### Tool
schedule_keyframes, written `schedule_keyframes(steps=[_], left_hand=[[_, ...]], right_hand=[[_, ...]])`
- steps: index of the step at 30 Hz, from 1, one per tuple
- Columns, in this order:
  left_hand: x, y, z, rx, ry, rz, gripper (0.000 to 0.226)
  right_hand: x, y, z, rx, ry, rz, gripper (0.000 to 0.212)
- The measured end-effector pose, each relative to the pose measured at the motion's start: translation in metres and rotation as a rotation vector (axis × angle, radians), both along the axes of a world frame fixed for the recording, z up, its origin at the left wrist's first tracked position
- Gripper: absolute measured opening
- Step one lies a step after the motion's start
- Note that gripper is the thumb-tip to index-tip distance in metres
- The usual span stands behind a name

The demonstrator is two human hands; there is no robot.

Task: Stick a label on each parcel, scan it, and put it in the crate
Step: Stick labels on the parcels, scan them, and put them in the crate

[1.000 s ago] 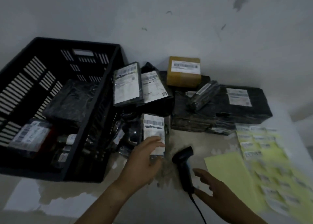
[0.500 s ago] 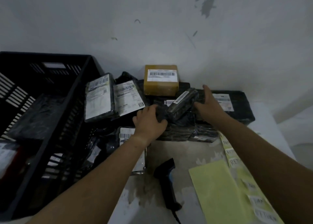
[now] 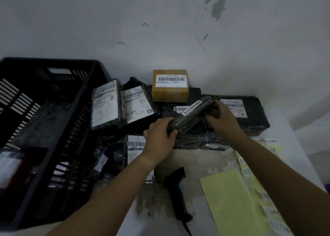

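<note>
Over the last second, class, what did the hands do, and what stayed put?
The left hand came off the labelled parcel by the crate, the right hand drew away from the scanner; both reached to the pile and now grip the long black parcel by its ends. Scanner, crate and label sheets unmoved.

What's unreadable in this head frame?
- Head view: barcode digits on the long black parcel, too small and blurred.
- Black crate contents: dark, cut by left edge.
- Scanner cable: cut by bottom edge.
- Handwritten labels: blurred, partly under the right forearm.
</note>
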State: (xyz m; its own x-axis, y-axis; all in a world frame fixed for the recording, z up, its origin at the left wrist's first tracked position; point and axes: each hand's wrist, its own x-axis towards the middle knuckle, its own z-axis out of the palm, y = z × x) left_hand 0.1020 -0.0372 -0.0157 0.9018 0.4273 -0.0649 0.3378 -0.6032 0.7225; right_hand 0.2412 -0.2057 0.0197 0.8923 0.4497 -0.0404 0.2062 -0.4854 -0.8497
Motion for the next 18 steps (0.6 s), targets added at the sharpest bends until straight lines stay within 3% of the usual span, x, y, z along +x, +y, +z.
schedule_keyframes(steps=[4, 11, 18], left_hand=[[-0.044, 0.006, -0.003, -0.260, -0.113, -0.038, 0.037], [-0.129, 0.002, 0.000, -0.676, -0.024, 0.165, 0.034], [-0.180, -0.011, -0.001, -1.023, 0.024, 0.369, 0.029]], right_hand=[[-0.032, -0.017, -0.003, 0.042, 0.066, -0.078, 0.027], [-0.125, -0.031, -0.010, 0.258, 0.384, -0.167, 0.019], [-0.192, -0.030, -0.017, 0.317, 0.396, -0.190, 0.009]])
